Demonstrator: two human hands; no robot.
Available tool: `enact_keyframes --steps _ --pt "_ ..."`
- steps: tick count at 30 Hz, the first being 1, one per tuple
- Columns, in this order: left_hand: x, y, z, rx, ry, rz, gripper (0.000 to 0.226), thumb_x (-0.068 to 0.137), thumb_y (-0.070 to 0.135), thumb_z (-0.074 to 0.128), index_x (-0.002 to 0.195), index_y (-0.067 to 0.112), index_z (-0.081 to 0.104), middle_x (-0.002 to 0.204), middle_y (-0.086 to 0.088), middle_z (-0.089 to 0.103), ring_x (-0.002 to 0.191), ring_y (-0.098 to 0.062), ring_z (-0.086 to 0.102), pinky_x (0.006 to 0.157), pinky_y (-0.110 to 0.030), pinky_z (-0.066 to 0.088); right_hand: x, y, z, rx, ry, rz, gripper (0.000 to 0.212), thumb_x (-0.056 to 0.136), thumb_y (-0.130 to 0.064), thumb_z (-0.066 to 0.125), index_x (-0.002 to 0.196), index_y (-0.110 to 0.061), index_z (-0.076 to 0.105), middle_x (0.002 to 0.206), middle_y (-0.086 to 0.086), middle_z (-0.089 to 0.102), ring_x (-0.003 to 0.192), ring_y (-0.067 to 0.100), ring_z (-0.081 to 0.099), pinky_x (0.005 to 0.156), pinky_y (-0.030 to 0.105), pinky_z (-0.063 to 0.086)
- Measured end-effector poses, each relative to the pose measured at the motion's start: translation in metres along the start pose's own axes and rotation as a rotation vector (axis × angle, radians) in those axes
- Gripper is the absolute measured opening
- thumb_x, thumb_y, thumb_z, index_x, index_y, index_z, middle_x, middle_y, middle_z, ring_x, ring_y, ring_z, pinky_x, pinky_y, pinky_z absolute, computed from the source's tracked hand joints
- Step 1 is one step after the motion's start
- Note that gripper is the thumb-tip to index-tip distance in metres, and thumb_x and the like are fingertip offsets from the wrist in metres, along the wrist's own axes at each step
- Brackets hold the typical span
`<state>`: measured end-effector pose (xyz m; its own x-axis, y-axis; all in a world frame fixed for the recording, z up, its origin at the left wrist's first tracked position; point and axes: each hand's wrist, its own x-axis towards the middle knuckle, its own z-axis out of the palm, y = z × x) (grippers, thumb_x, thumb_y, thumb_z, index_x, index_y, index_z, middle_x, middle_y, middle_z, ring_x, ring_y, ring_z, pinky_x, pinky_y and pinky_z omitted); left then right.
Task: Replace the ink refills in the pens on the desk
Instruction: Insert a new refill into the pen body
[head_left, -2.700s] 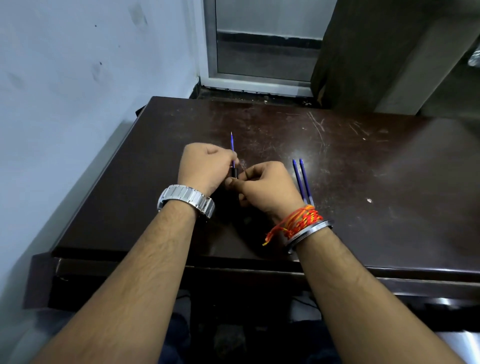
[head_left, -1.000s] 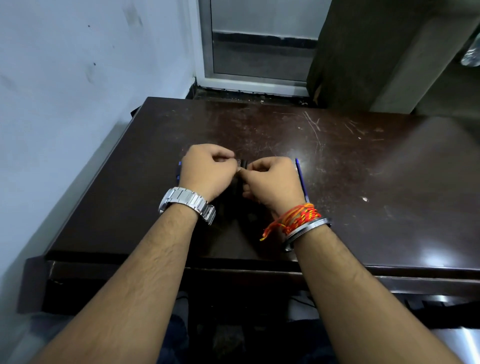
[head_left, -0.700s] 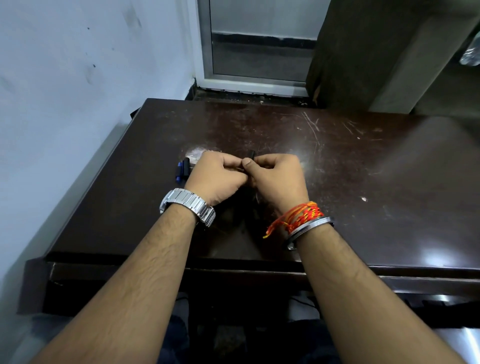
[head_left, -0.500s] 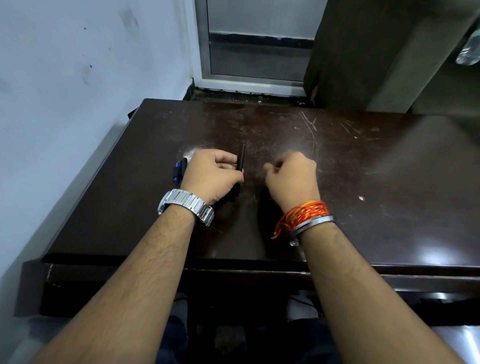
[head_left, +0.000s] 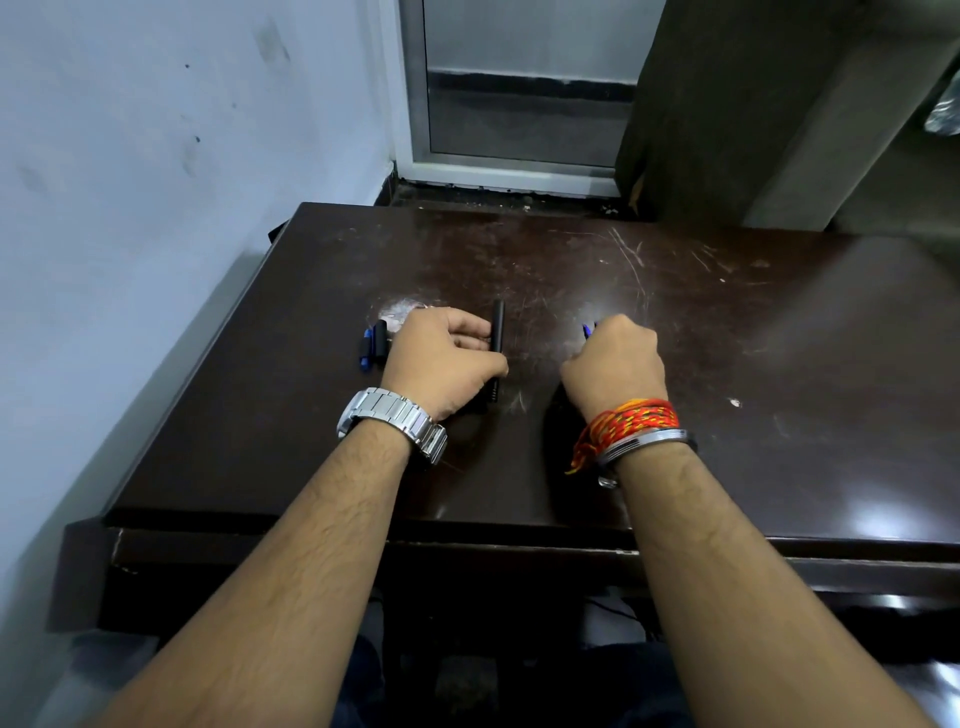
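Refill work at a dark desk.
Left hand grips a black pen barrel; right hand curls round a blue refill, only its tip showing.

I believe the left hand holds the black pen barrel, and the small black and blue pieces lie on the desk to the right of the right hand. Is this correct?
Not quite. The head view shows the small black and blue pieces on the desk to the left of the left hand, toward the wall, not to the right of the right hand. The rest is correct: the left hand holds the black pen barrel.
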<state>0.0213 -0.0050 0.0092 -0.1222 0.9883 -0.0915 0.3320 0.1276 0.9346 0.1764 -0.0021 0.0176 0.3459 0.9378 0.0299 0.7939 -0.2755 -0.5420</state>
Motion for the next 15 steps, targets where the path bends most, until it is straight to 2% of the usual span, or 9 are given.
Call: enact_keyframes --steps 4,8,11,13,15 --pt "0.0005 -0.001 0.0011 0.006 -0.009 -0.001 0.032 0.063 0.008 0.085 0.084 0.027 0.069 0.083 0.0 0.075 0.074 -0.018 0.073 0.078 -0.04 0.062 0.0022 0.0011 0.0009 -0.022 -0.024 0.009 0.04 0.087 -0.009 0.065 0.063 -0.017 0.034 0.069 0.003 0.035 0.072 0.032 0.047 0.067 0.034 0.042" --pt "0.0007 -0.0017 0.0014 0.014 -0.016 0.001 0.032 0.064 0.008 0.084 0.088 0.024 0.07 0.085 -0.002 0.075 0.076 -0.02 0.073 0.08 -0.042 0.062 0.0036 0.0009 0.0009 -0.009 -0.023 0.003 0.023 0.085 -0.009 0.068 0.077 -0.01 0.047 0.067 0.002 0.036 0.072 0.033 0.049 0.067 0.034 0.042" --pt "0.0008 -0.0017 0.0022 0.014 -0.016 0.007 0.032 0.065 0.008 0.084 0.09 0.022 0.071 0.087 -0.004 0.075 0.078 -0.021 0.073 0.081 -0.043 0.061 0.0029 -0.0007 0.0006 -0.036 -0.035 -0.016 0.01 0.087 -0.01 0.066 0.087 -0.008 0.056 0.086 0.014 0.055 0.083 0.04 0.06 0.068 0.035 0.043" --pt "0.0003 -0.0014 0.0035 0.015 -0.02 0.01 0.032 0.064 0.008 0.084 0.091 0.021 0.072 0.087 -0.004 0.076 0.078 -0.021 0.073 0.08 -0.042 0.061 0.0009 -0.0015 0.0019 -0.064 -0.043 -0.035 0.013 0.088 -0.012 0.064 0.097 -0.004 0.061 0.103 0.021 0.063 0.094 0.043 0.065 0.069 0.035 0.043" --pt "-0.0002 -0.0014 0.0044 0.011 -0.032 0.012 0.032 0.064 0.008 0.084 0.089 0.022 0.071 0.086 -0.004 0.076 0.076 -0.021 0.073 0.078 -0.042 0.062 0.0006 -0.0031 0.0024 -0.025 -0.027 -0.035 0.013 0.09 -0.016 0.062 0.096 -0.004 0.062 0.106 0.022 0.065 0.096 0.043 0.066 0.07 0.034 0.043"
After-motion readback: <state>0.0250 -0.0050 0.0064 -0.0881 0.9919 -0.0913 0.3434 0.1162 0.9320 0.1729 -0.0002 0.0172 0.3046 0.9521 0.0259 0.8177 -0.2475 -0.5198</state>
